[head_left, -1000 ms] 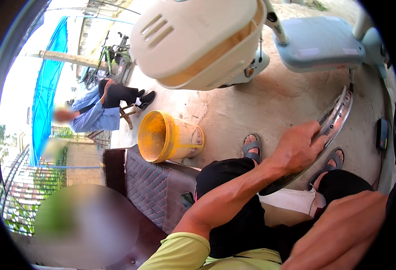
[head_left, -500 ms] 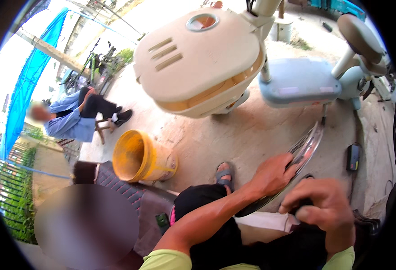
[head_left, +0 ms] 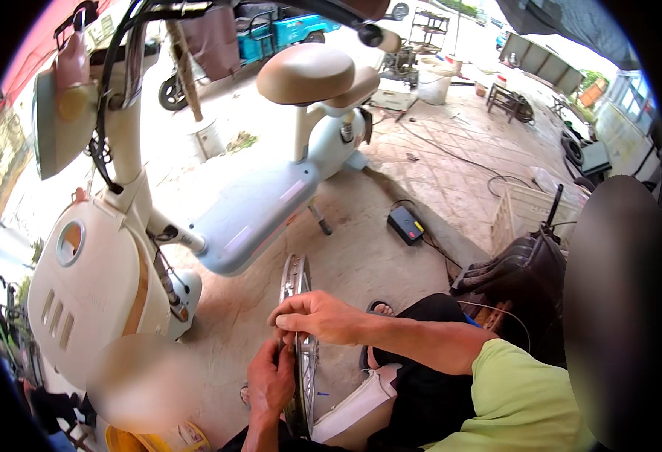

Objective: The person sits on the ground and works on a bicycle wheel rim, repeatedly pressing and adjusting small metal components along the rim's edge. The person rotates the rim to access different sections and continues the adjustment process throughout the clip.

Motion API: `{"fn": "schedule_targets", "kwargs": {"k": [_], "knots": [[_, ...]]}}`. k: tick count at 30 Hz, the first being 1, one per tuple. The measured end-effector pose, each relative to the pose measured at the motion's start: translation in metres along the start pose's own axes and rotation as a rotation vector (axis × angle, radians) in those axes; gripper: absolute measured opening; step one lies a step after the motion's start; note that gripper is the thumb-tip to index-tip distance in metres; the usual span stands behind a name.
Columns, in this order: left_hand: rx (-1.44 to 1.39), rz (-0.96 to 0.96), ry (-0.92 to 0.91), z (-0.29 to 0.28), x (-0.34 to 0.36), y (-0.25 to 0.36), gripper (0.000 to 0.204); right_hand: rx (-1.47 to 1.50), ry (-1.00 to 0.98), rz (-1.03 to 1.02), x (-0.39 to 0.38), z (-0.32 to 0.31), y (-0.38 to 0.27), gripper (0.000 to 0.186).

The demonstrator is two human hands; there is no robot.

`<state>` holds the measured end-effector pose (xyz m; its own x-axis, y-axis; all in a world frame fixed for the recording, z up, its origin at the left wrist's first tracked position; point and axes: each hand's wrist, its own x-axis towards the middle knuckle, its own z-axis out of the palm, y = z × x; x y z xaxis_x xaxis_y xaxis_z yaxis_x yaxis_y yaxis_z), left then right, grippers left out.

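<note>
I am standing the shiny spoked metal wheel rim [head_left: 298, 339] upright on the concrete floor [head_left: 361, 256], left hand [head_left: 269, 380] clamped low for support, right hand [head_left: 320, 316] fingers pinched together on its edge.

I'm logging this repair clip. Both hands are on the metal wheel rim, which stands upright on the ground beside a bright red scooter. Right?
Not quite. The scooter is pale blue and cream, not red. The head view shows the left hand and right hand on the upright wheel rim beside it.
</note>
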<state>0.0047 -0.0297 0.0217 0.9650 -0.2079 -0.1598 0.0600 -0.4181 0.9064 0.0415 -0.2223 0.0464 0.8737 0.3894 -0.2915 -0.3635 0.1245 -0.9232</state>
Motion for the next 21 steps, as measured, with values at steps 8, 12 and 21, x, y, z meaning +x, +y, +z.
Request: {"fn": "schedule_targets", "kwargs": {"k": [8,12,21], "knots": [[0.117,-0.026,0.018,-0.005,-0.005,0.014,0.024,0.244,0.43,0.145,0.014,-0.034,0.064,0.026],[0.119,0.004,0.029,-0.002,-0.001,0.002,0.025,0.138,0.383,0.07,0.024,-0.022,0.079,0.022],[0.122,0.005,0.046,-0.006,0.006,0.002,0.025,-0.446,0.444,-0.41,0.036,-0.017,0.081,0.018]]}}
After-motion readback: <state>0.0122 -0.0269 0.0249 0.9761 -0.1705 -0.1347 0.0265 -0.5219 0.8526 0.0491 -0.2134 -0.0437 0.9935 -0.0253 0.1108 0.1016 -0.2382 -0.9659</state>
